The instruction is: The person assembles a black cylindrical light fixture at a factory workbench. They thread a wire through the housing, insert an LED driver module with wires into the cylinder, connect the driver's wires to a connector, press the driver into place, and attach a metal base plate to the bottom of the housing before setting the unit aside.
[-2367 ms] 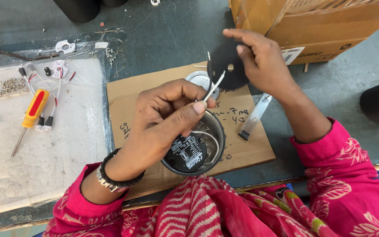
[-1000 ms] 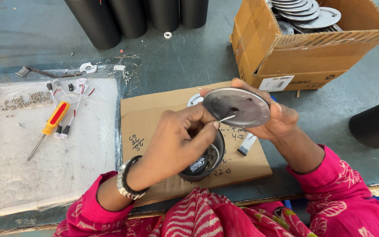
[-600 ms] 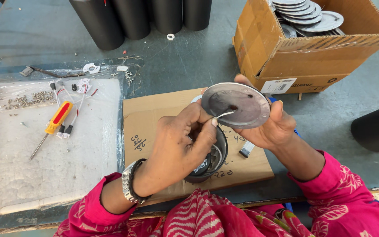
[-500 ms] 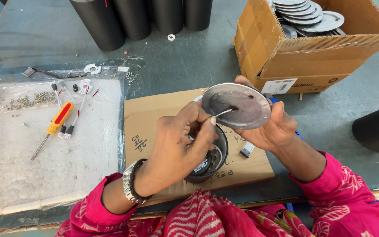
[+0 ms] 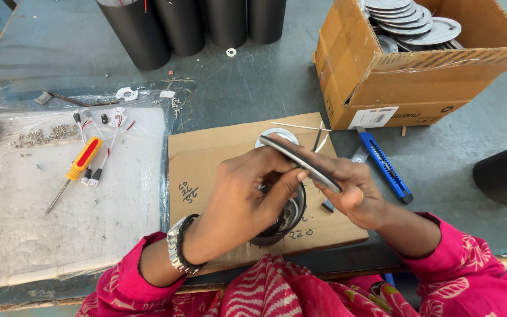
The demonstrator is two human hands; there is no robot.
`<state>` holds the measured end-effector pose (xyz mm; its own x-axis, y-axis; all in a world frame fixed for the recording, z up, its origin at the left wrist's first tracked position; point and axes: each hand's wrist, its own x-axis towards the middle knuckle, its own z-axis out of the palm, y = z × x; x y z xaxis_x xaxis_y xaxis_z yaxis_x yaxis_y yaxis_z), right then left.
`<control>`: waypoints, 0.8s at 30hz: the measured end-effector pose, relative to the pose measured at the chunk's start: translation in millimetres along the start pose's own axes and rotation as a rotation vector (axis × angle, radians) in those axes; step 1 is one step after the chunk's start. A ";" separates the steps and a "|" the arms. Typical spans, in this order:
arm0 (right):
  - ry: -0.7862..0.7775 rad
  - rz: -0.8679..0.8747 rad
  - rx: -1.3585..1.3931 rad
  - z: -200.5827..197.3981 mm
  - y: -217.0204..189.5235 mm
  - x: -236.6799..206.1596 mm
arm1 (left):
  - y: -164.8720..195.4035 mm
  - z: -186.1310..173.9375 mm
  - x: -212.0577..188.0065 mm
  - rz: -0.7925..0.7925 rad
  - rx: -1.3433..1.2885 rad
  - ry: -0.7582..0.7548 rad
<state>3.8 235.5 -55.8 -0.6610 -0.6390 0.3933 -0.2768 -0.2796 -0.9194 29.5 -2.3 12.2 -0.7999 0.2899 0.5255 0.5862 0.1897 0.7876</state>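
Note:
A round grey metal disc (image 5: 300, 161) is tilted almost edge-on above a cardboard mat (image 5: 206, 152). My right hand (image 5: 356, 191) grips its far right edge. My left hand (image 5: 247, 196) closes its fingertips on the disc's near edge and underside. Short black and white wires (image 5: 319, 141) stick out beyond the disc. Under both hands stands a black round lamp housing (image 5: 286, 223), mostly hidden by my left hand. A light ring (image 5: 277, 136) lies on the mat just behind the disc.
A cardboard box (image 5: 418, 88) of similar discs stands at the back right, black tubes (image 5: 142, 35) at the back. A blue utility knife (image 5: 385, 167) lies right of the mat, another black cylinder (image 5: 506, 173) at the far right. Left, a yellow screwdriver (image 5: 80, 161) and screws (image 5: 45, 135) lie on a white sheet.
The disc has tipped from face-up to nearly edge-on and dropped lower. My left hand has shifted from pinching the white wire on top to the disc's near edge.

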 end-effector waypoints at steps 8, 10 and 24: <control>-0.085 -0.256 -0.645 7.2 -33.2 15.8 | 15.2 -23.6 -3.5 0.058 0.194 -0.031; -0.118 -0.359 -0.779 11.3 -32.1 17.9 | 24.3 -49.3 -3.3 0.059 0.370 -0.018; -0.148 -0.292 -1.198 41.3 -38.9 20.4 | -69.3 -49.9 11.0 -0.280 0.241 -0.506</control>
<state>29.9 203.8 -11.7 -0.4039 -0.7595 0.5099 -0.9142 0.3557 -0.1943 -26.4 -59.1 -20.6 -0.8019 0.5956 0.0460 0.4232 0.5121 0.7474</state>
